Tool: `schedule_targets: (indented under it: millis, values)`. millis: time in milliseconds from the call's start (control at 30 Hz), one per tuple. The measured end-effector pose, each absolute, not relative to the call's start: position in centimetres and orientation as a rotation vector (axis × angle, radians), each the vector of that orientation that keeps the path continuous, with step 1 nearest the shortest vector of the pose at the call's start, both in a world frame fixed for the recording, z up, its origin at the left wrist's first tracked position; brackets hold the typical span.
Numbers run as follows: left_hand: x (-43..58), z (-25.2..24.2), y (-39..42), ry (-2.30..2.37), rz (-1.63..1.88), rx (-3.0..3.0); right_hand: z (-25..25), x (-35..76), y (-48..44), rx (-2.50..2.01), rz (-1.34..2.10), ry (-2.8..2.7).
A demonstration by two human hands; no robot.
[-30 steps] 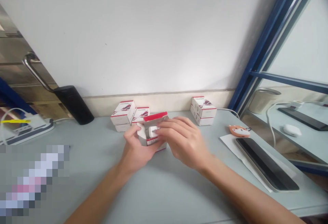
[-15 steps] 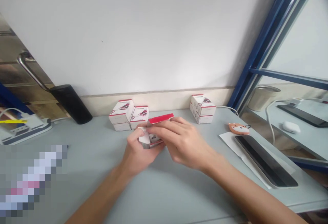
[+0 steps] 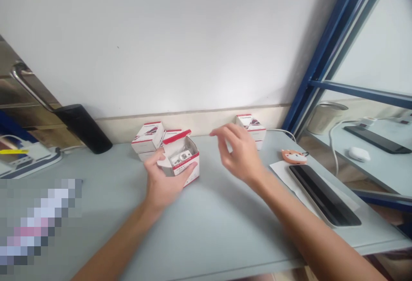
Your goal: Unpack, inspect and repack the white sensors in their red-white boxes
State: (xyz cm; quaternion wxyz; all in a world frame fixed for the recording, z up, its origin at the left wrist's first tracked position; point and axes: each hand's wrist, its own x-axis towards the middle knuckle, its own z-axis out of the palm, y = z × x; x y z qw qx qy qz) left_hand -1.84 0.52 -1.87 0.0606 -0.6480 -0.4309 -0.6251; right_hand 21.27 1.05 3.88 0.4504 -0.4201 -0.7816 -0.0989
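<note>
My left hand (image 3: 164,186) grips a small white-and-red cardboard box (image 3: 189,171), its thumb along the front side. The box's lid stands up, and a white device (image 3: 183,157) with round details shows inside. To the right of the box, my right hand (image 3: 237,152) is raised above the table, apart from the box. Its index finger points left, and I see nothing held in it. Behind my left hand stand matching closed boxes (image 3: 148,137), partly hidden by the open one. Another stack of closed boxes (image 3: 252,123) is half covered by my right hand.
A black cylinder (image 3: 84,128) leans near the wall on the left, beside a power strip (image 3: 35,163). On the right, a dark phone (image 3: 325,195) lies on white paper (image 3: 280,173), near an orange animal-shaped case (image 3: 294,156). A blue-framed mirror (image 3: 363,88) stands along the right side.
My right hand has come off the box and moved up and right. My left hand has tilted the box, so its open top and contents now show. The view has shifted slightly.
</note>
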Motion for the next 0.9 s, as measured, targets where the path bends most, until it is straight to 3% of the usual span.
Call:
schedule_targets:
  millis: [133,267,367,600,900]
  values:
    - [-2.5,-1.5,0.7,-1.394,-1.812,-1.954,1.3,23.7,3.4,-1.625,-0.069,-2.101]
    - [-2.8,-0.8,0.8,-1.370,-1.794,-1.949,-0.4,24.4,4.2,-1.745,0.215,-2.252]
    - [-2.9,-0.9,1.0,-1.341,-1.769,-1.989,0.6,23.7,3.9,-1.603,0.224,-2.160]
    - [-2.7,-1.1,0.4,-1.431,-1.672,-2.066,4.4,19.8,-0.1,-0.700,-0.004,-1.820]
    - [-2.0,-0.9,-0.4,-1.169,-1.434,-2.089,2.3,17.7,-0.6,-0.884,-0.282,-1.847]
